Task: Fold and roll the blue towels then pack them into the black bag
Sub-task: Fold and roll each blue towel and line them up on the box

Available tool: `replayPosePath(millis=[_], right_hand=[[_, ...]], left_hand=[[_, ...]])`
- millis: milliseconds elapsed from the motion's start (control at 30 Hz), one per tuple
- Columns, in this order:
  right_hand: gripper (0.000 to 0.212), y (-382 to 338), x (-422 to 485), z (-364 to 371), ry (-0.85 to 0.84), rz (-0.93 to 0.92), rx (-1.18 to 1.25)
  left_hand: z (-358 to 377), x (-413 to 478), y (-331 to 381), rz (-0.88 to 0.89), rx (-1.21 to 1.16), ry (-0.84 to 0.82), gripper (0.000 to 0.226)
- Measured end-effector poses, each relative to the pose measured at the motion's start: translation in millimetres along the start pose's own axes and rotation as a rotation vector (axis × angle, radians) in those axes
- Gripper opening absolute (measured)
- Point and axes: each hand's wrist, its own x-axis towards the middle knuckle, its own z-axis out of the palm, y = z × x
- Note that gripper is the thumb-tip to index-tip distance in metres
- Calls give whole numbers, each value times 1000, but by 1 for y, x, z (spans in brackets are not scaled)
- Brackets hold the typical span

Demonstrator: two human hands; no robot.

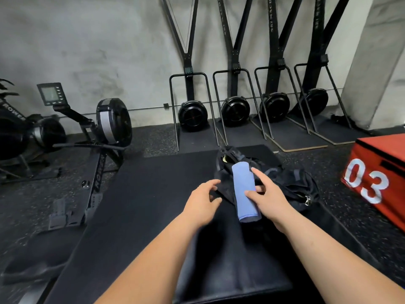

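Note:
A rolled blue towel (245, 190) lies lengthwise on top of the black bag (291, 183), which sits slumped on a black floor mat. My right hand (268, 194) rests against the roll's right side, thumb and fingers touching it. My left hand (202, 199) hovers just left of the roll, fingers spread over the bag's dark fabric; whether it pinches the fabric is unclear. The bag's opening (228, 159) shows at its far end. No other blue towels are visible.
A red plyo box marked 03 (379, 174) stands to the right. A rowing machine (103, 137) sits at left. Several ski-erg machines (235, 110) line the back wall. A black padded bench (230, 270) lies just below my arms.

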Motion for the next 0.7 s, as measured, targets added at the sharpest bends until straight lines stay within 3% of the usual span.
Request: replayPosePath(millis=[133,233,567,700], right_hand=[[76,-2,44,-17,53,-45,-334],[79,-1,70,-21,46,-108,-444],[78,42,100,-3,-125,55,-506],[81,49,96,5,-79,42,-476]], left_hand=[[3,28,-7,85,225,-27,62],[5,45,-8,108,288,-25,64],[26,72,-28,151,381,-82,66],[31,72,-38,136,383,-105,67]])
